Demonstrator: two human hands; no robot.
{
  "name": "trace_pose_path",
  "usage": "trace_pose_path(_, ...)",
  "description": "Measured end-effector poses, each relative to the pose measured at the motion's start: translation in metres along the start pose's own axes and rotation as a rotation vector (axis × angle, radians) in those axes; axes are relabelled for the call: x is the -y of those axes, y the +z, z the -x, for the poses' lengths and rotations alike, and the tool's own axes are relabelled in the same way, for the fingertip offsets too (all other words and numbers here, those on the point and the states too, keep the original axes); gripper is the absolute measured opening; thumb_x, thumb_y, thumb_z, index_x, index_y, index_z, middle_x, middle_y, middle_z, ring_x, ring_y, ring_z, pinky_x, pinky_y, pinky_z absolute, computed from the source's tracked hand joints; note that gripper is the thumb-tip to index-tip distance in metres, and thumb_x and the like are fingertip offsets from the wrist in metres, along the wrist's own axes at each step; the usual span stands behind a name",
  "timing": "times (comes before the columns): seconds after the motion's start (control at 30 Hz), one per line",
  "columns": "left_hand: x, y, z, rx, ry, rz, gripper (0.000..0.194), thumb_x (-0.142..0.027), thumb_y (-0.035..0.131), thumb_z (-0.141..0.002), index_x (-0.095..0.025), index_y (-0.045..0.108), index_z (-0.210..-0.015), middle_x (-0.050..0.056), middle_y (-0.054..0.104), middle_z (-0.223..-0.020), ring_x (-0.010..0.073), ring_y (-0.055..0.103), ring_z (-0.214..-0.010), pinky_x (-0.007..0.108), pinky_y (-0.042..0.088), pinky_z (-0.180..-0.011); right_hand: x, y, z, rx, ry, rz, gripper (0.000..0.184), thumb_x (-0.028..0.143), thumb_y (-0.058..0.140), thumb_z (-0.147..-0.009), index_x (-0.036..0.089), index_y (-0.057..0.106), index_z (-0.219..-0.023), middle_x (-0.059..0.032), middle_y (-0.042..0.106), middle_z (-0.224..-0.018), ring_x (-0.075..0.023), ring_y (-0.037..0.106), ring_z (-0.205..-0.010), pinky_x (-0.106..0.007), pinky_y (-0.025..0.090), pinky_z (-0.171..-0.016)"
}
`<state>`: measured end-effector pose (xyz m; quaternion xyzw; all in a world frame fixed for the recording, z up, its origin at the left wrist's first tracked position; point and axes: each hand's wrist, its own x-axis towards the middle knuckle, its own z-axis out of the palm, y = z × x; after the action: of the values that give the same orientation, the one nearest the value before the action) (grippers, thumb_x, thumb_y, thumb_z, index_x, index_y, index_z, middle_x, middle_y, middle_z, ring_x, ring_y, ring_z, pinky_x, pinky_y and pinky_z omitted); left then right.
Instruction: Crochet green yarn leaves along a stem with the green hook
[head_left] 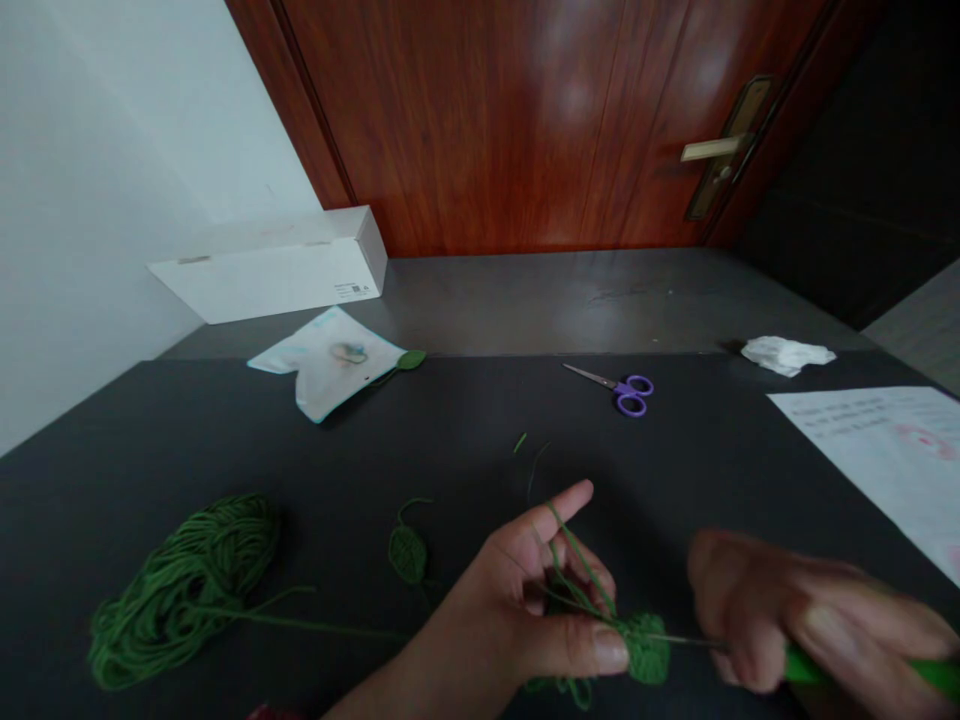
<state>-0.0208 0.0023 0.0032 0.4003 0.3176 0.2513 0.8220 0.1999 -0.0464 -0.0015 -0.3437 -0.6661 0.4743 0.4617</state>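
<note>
My left hand (536,600) pinches a small green crocheted piece (646,648) between thumb and fingers, with green yarn wound over its raised forefinger. My right hand (810,615), somewhat blurred, is closed round a green-handled crochet hook (802,665) whose metal tip reaches into the piece. The yarn runs left across the dark table to a loose green yarn skein (187,585). A finished green crocheted leaf (408,553) lies just left of my left hand.
Purple-handled scissors (626,390) lie further back on the dark table (225,430). A plastic packet (330,365) with another green leaf (410,359) beside it sits at back left, behind it a white box (277,268). A crumpled tissue (786,354) and a printed sheet (892,460) lie at right.
</note>
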Motion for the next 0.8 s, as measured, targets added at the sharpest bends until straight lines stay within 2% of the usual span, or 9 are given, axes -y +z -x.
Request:
trace_pose_path(0.1,0.0,0.001,-0.001,-0.006,-0.032,0.078,0.093,-0.014,0.082,-0.06,-0.016,0.038,-0.141,-0.004,0.059,-0.077,0.0066,0.051,-0.064,0.022,0.039,-0.064,-0.001,0.013,-0.012,-0.159,0.271,-0.362,0.043,0.042,0.039,-0.096,0.022,0.064,-0.067,-0.0001,0.056,-0.059,-0.0145,0.051,-0.058,-0.027,0.043,-0.055)
trace_pose_path(0.2,-0.001,0.004,0.0,-0.056,-0.007,0.09,0.089,-0.015,0.082,-0.061,-0.018,0.04,-0.14,-0.005,0.059,-0.076,0.0071,0.052,-0.065,0.022,0.04,-0.063,-0.003,0.021,-0.018,-0.226,0.482,-0.636,0.041,0.043,0.046,-0.093,0.02,0.061,-0.064,0.0015,0.051,-0.058,-0.0122,0.045,-0.056,-0.025,0.043,-0.057)
trace_pose_path(0.3,0.001,0.004,0.001,-0.12,0.039,0.066,0.086,-0.016,0.081,-0.063,-0.019,0.042,-0.139,-0.004,0.059,-0.077,0.0078,0.054,-0.066,0.022,0.04,-0.061,-0.005,0.024,-0.019,-0.231,0.533,-0.817,0.034,0.045,0.056,-0.089,0.019,0.064,-0.067,0.0022,0.051,-0.062,-0.01,0.044,-0.056,-0.023,0.045,-0.059)
trace_pose_path(0.4,0.006,0.001,-0.003,-0.108,0.084,0.09,0.088,-0.019,0.082,-0.062,-0.018,0.04,-0.14,-0.003,0.059,-0.077,0.0101,0.058,-0.064,0.026,0.045,-0.063,-0.007,0.026,-0.019,-0.274,0.516,-0.9,0.029,0.044,0.063,-0.084,0.019,0.068,-0.072,0.0008,0.055,-0.065,-0.0091,0.047,-0.057,-0.022,0.047,-0.059)
trace_pose_path(0.5,0.01,-0.003,-0.007,-0.103,0.123,0.097,0.094,-0.019,0.082,-0.061,-0.018,0.036,-0.142,-0.004,0.059,-0.075,0.0118,0.06,-0.063,0.028,0.047,-0.064,-0.008,0.028,-0.02,-0.299,0.477,-0.831,0.032,0.045,0.058,-0.087,0.019,0.068,-0.072,0.0,0.056,-0.064,-0.0102,0.048,-0.057,-0.024,0.048,-0.06)
trace_pose_path(0.6,0.009,-0.001,-0.006,-0.176,0.165,0.025,0.099,-0.018,0.081,-0.061,-0.016,0.03,-0.145,-0.004,0.059,-0.073,0.0108,0.056,-0.063,0.026,0.045,-0.062,-0.009,0.027,-0.019,-0.315,0.416,-0.613,0.039,0.045,0.049,-0.092,0.02,0.065,-0.067,-0.0003,0.056,-0.061,-0.0118,0.048,-0.056,-0.024,0.047,-0.056)
trace_pose_path(0.7,0.004,0.004,-0.002,-0.235,0.181,-0.059,0.1,-0.018,0.08,-0.064,-0.016,0.024,-0.147,-0.005,0.058,-0.071,0.0098,0.052,-0.062,0.025,0.041,-0.06,-0.011,0.02,-0.014,-0.275,0.22,-0.35,0.041,0.041,0.041,-0.095,0.022,0.066,-0.069,-0.0019,0.058,-0.061,-0.0147,0.052,-0.059,-0.025,0.047,-0.054)
trace_pose_path(0.8,0.001,0.008,0.002,-0.269,0.213,-0.152,0.099,-0.017,0.077,-0.067,-0.017,0.02,-0.149,-0.006,0.057,-0.071,0.0106,0.05,-0.064,0.027,0.04,-0.063,-0.012,0.011,-0.007,-0.159,-0.047,-0.061,0.033,0.04,0.041,-0.095,0.024,0.067,-0.083,-0.003,0.062,-0.066,-0.0175,0.057,-0.062,-0.027,0.048,-0.052)
